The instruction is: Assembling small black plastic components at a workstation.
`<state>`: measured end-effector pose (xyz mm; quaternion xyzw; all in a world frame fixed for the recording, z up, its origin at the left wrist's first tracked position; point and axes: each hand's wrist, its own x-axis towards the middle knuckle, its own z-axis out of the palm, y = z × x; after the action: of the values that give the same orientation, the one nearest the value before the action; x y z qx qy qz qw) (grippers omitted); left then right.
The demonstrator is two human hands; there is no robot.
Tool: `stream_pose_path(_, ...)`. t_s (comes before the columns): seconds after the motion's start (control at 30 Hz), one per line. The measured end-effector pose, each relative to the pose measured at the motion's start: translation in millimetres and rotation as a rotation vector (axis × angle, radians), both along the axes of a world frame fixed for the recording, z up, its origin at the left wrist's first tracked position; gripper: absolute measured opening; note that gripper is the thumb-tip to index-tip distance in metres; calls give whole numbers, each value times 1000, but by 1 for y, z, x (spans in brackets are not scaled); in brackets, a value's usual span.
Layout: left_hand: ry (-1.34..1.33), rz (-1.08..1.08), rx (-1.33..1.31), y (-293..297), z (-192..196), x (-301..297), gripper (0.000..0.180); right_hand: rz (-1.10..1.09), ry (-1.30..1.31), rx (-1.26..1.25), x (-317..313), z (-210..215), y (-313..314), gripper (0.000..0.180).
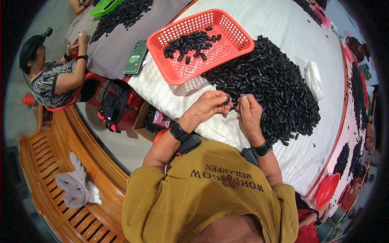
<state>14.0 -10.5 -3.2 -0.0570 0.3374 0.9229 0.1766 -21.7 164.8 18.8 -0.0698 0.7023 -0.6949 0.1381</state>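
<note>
Black piece [227,99] sits pinched between thumb and fingertips of my left hand [209,106]; my right hand [250,111], just beside it, has its fingers bent, and whether they grip anything I cannot tell. Should my left pinch slacken, that small piece could slip into the lookalike black heap [279,89] beyond my fingers.

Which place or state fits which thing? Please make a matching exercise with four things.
1. red rectangular plastic basket
2. flat green phone
3. white crumpled plastic bag
4. bare left hand

A. right of the large black heap
B. pinching a small black piece
C. left of the basket
D. containing loose black pieces

1-D; 2-C; 3-A; 4-B
</note>
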Motion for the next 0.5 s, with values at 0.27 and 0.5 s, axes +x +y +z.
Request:
stream_pose_path(0.27, -3, -24, -21, 3, 4, -1, 19, 107, 202, 193, -1, 13, 3, 16)
stream_pose_path(0.5, 28, -160, -13, 7, 2, -7, 21, 252, 226, 106, 2, 29, 6, 21)
